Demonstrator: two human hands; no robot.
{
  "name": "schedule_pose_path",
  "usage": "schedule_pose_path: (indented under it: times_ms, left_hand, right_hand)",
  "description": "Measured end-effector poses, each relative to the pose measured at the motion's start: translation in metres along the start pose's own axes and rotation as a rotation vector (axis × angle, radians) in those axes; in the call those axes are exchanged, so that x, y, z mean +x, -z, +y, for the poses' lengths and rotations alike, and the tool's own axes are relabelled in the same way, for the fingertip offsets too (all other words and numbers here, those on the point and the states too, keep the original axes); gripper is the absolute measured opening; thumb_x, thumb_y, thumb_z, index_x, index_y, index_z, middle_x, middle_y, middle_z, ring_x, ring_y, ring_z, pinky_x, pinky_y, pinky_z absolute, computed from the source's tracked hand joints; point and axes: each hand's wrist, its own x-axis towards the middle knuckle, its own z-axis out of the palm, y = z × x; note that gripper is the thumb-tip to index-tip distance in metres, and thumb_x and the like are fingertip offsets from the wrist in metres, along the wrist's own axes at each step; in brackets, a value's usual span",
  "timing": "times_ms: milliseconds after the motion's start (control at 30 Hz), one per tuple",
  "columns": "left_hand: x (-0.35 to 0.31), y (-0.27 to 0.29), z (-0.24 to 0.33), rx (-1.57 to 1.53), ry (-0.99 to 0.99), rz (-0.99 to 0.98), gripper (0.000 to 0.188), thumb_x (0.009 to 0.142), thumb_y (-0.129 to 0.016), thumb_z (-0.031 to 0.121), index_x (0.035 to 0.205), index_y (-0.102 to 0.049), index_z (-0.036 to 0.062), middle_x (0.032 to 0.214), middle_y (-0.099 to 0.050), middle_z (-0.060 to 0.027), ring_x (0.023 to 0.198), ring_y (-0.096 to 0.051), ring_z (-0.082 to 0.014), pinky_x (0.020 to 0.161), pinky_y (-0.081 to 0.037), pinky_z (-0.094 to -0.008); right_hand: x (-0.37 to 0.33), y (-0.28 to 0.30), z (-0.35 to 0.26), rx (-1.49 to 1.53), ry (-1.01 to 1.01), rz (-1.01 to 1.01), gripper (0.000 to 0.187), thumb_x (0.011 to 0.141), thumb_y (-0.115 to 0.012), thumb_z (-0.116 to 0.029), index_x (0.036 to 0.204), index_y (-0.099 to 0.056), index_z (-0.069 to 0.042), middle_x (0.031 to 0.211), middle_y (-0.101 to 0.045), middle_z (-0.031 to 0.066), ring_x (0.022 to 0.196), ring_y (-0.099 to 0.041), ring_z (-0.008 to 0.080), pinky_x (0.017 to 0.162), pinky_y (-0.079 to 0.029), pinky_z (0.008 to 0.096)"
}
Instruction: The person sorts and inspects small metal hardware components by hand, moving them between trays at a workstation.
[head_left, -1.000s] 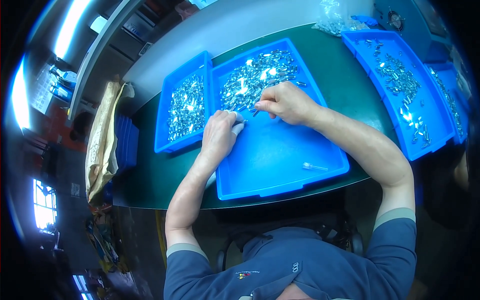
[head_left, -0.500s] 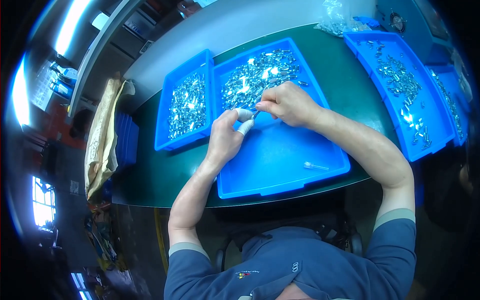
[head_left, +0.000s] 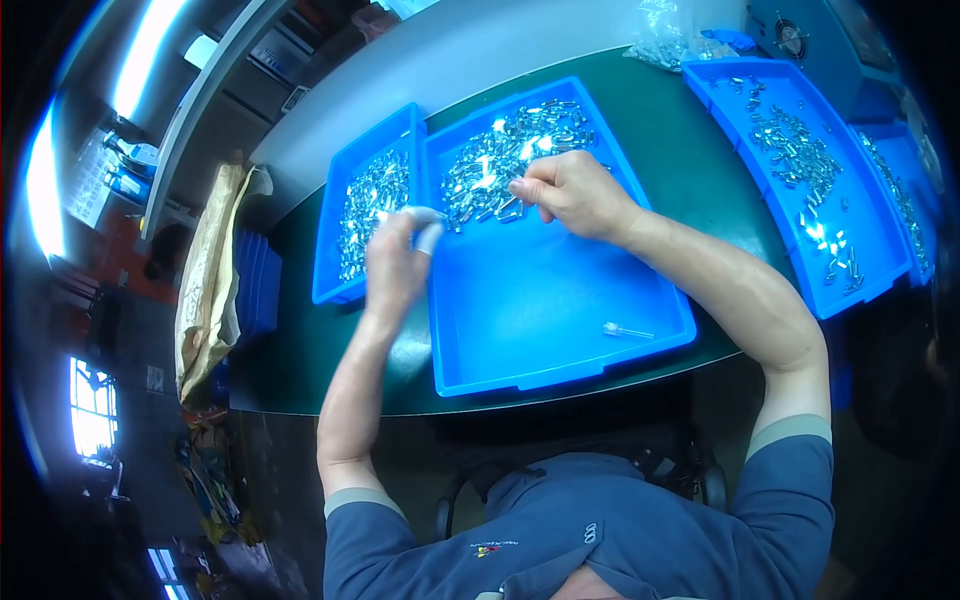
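My left hand, with white covers on the thumb and a fingertip, hovers over the rim between the left blue tray and the middle blue tray. Its thumb and finger are drawn together; whatever lies between them is too small to make out. Above the middle tray, my right hand is closed in a pinch, its contents hidden. Small shiny metal cylinders are heaped in the far part of the middle tray. Similar metal pieces fill the left one. A small clear plastic piece lies near the middle tray's front right corner.
Further right on the green table stands another blue tray with scattered metal parts, beside one more tray. A clear plastic bag sits at the back. Brown paper and stacked blue trays are at left.
My hands have come apart. The left one has moved left toward the left tray, while the right one stays nearly in place above the middle tray.
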Motion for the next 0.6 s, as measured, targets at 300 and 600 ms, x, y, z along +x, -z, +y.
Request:
schedule_pose_path:
  times_ms: [300, 600]
  left_hand:
    - [0.012, -0.010, -0.027, 0.253, -0.226, -0.227, 0.032, 0.075, -0.078, 0.005, 0.106, -0.073, 0.0090, 0.104, -0.069, -0.0104, 0.106, -0.062, -0.0328, 0.096, -0.050, -0.0447]
    - [0.031, -0.028, -0.032, 0.426, -0.362, -0.313, 0.002, 0.081, -0.066, 0.009, 0.082, -0.067, 0.0094, 0.084, -0.064, -0.0099, 0.091, -0.061, -0.0309, 0.085, -0.048, -0.0447]
  right_hand:
    - [0.002, -0.001, 0.002, -0.013, -0.005, 0.011, 0.036, 0.100, -0.065, -0.031, 0.081, -0.071, -0.001, 0.063, -0.064, 0.0043, 0.059, -0.058, 0.0117, 0.057, -0.045, 0.0314]
    - [0.001, 0.000, 0.001, 0.008, -0.097, 0.000, 0.036, 0.101, -0.065, -0.031, 0.082, -0.070, -0.001, 0.064, -0.064, 0.0032, 0.060, -0.058, 0.0104, 0.057, -0.044, 0.0302]
